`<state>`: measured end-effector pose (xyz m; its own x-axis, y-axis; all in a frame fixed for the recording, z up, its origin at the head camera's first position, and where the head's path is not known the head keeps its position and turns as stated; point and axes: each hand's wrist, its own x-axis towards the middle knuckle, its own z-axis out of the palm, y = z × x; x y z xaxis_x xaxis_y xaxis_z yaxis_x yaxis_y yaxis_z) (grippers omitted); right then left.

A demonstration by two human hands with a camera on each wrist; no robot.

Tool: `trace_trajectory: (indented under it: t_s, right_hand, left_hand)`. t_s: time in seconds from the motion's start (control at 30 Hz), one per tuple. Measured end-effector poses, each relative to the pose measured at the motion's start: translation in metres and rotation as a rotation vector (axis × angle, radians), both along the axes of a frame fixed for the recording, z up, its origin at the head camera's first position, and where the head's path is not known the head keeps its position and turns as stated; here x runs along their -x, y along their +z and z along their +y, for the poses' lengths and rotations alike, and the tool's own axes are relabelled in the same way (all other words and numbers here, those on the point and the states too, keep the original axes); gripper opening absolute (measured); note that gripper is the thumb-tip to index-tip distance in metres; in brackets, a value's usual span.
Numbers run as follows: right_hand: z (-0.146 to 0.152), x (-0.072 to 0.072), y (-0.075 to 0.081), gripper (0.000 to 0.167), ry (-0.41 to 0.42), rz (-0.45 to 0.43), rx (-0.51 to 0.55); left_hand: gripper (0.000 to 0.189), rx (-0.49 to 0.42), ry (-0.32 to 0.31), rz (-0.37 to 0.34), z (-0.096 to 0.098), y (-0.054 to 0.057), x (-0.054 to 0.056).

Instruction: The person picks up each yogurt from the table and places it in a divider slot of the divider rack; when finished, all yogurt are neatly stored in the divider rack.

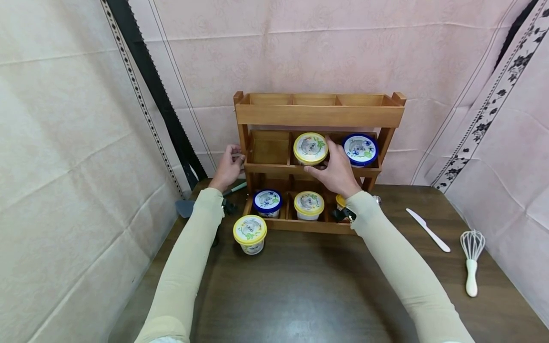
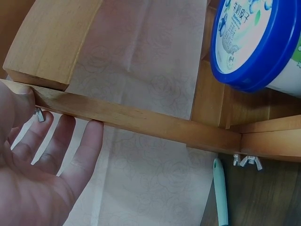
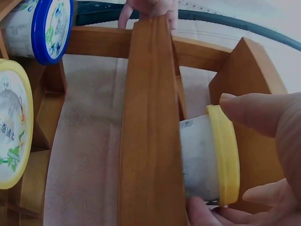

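Note:
A wooden three-tier rack (image 1: 319, 116) stands at the back of the table. At its left side, my left hand (image 1: 228, 167) grips the side post (image 2: 141, 123), thumb on one face and fingertips on the other. On the middle tier, my right hand (image 1: 339, 171) holds a yellow-lidded tub (image 1: 310, 148) in the centre compartment, fingers and thumb round its lid. To its right sits a blue-lidded tub (image 1: 360, 149). Below, the bottom tier holds another blue-lidded tub (image 1: 267, 202), a yellow-lidded one (image 1: 309, 205), and a third yellow tub (image 1: 340, 200) partly behind my right wrist.
A yellow-lidded tub (image 1: 250, 233) stands on the table before the rack's left end. At the right lie a white knife (image 1: 428, 230) and a white-handled whisk (image 1: 472, 262). A spatula (image 1: 184, 208) lies behind my left forearm. Cloth curtains (image 1: 300, 57) surround the table.

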<state>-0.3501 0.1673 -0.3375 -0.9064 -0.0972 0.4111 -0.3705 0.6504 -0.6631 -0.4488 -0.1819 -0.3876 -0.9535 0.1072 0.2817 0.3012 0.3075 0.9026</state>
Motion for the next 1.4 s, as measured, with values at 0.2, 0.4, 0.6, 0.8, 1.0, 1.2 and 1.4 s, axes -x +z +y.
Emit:
trace_trajectory:
  t_s: [0.2, 0.4, 0.6, 0.8, 1.0, 1.2, 1.4]
  right_hand:
    - [0.004, -0.012, 0.002, 0.103, 0.030, 0.027, 0.056]
    - [0.006, -0.028, 0.000, 0.093, 0.028, 0.071, 0.069]
    - [0.002, -0.047, -0.004, 0.089, 0.058, 0.094, 0.086]
    - [-0.012, -0.060, -0.013, 0.085, 0.164, 0.066, 0.110]
    - [-0.031, -0.062, -0.032, 0.080, 0.269, 0.036, 0.119]
    - [-0.048, -0.061, -0.049, 0.076, 0.305, -0.003, 0.099]
    - [-0.066, -0.058, -0.063, 0.072, 0.343, -0.076, 0.104]
  left_hand:
    - [0.030, -0.002, 0.002, 0.005, -0.001, 0.002, 0.000]
    - [0.030, 0.005, 0.009, -0.006, 0.000, 0.002, -0.001]
    - [0.031, 0.003, 0.009, 0.007, 0.000, 0.003, -0.002]
    - [0.031, 0.020, 0.019, -0.005, 0.000, 0.001, -0.003]
    - [0.030, 0.025, 0.021, -0.004, 0.000, -0.001, -0.003]
    - [0.031, 0.026, 0.021, -0.015, -0.001, -0.001, -0.003]
    - [0.031, 0.026, 0.015, -0.004, -0.001, 0.000, -0.002]
